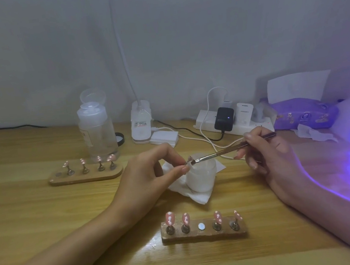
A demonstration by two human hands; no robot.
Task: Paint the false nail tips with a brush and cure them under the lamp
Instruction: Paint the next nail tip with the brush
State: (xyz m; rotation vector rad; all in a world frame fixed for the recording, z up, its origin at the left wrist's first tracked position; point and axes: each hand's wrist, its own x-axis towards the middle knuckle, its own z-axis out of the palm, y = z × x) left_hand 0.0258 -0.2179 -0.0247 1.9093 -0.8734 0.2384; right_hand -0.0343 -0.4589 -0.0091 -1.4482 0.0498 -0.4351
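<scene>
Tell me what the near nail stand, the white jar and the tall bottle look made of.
Near nail stand: probably wood or cork, a brown, matte, rough-edged block. White jar: frosted glass or plastic, milky and matte; which one is unclear. Tall bottle: likely clear plastic, see-through, with clear liquid showing inside.

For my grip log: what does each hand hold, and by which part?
Left hand pinches a small nail tip, held part unclear; right hand holds the brush by its handle's rear half.

Pink white-dotted nail tips [170, 218]
</scene>
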